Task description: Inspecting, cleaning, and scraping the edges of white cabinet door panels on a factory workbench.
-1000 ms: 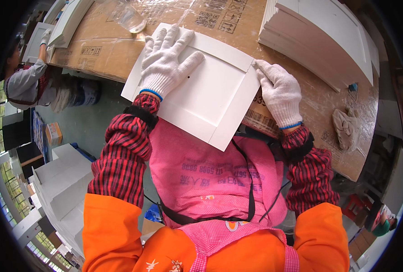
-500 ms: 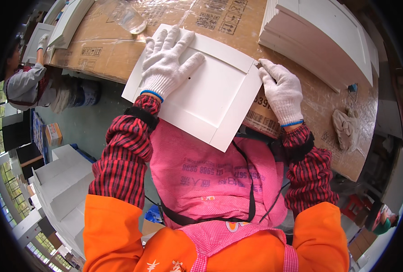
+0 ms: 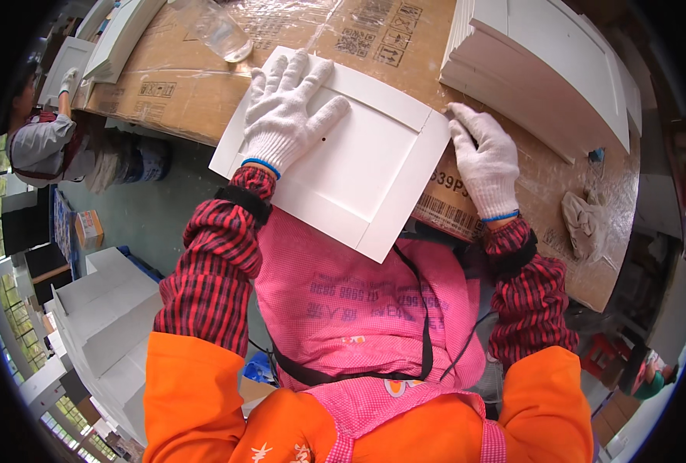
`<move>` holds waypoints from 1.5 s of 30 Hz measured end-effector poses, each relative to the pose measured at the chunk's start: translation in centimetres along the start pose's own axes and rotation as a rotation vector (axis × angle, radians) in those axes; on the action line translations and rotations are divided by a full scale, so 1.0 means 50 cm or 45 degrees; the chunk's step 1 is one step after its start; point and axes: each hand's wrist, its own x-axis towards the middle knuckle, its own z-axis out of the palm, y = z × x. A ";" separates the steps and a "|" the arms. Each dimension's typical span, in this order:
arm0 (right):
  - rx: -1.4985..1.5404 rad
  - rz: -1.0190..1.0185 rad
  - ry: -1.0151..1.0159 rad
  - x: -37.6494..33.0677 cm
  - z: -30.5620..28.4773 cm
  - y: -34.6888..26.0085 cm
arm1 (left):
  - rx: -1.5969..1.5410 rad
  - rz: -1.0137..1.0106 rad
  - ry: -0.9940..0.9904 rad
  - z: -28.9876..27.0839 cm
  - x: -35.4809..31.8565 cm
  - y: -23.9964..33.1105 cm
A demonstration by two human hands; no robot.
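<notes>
On cardboard-covered table [image 3: 204, 92], white panel [image 3: 358, 166], workshop

A furniture workshop is shown: white panels [image 3: 543, 62] are stacked on a bench [image 3: 204, 85] covered with flattened cardboard, more white panels [image 3: 107, 324] are piled on the floor, and another gloved worker [image 3: 38, 143] is seen nearby.

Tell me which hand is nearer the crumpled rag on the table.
Right. The right hand rests at the white panel's right corner, a short way left of the rag; the left hand lies flat on the panel, farther away.
</notes>
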 end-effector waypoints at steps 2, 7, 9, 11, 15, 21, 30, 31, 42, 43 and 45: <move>0.002 -0.061 0.071 0.022 0.001 0.002 | -0.006 -0.008 0.000 0.000 0.000 0.002; -0.086 -0.104 -0.068 0.035 0.012 0.004 | -0.011 0.007 0.030 0.001 0.001 0.008; -0.081 -0.066 -0.101 0.027 0.014 0.009 | -0.024 0.001 0.007 -0.005 0.000 0.005; -0.058 -0.158 -0.107 0.009 0.014 0.002 | -0.041 0.002 -0.015 -0.006 0.000 0.005; 0.084 -0.118 -0.114 0.002 0.016 -0.008 | -0.023 0.008 0.026 -0.002 -0.001 0.005; -0.002 -0.239 -0.117 -0.014 0.016 -0.014 | -0.042 0.012 0.041 0.005 0.000 0.002; 0.033 -0.240 -0.157 -0.037 0.005 -0.026 | -0.033 0.011 0.043 0.010 0.001 0.001; 0.072 -0.205 -0.313 -0.050 0.000 -0.037 | -0.021 0.009 0.039 0.012 0.001 -0.001; -0.099 -0.282 -0.186 -0.043 -0.005 -0.027 | -0.031 -0.010 0.005 0.006 -0.001 0.002; -0.114 -0.277 -0.202 -0.037 -0.011 -0.032 | -0.038 -0.012 0.010 0.005 -0.002 0.000; -0.105 -0.090 -0.139 -0.007 -0.013 -0.016 | -0.040 -0.004 0.011 0.001 0.002 0.005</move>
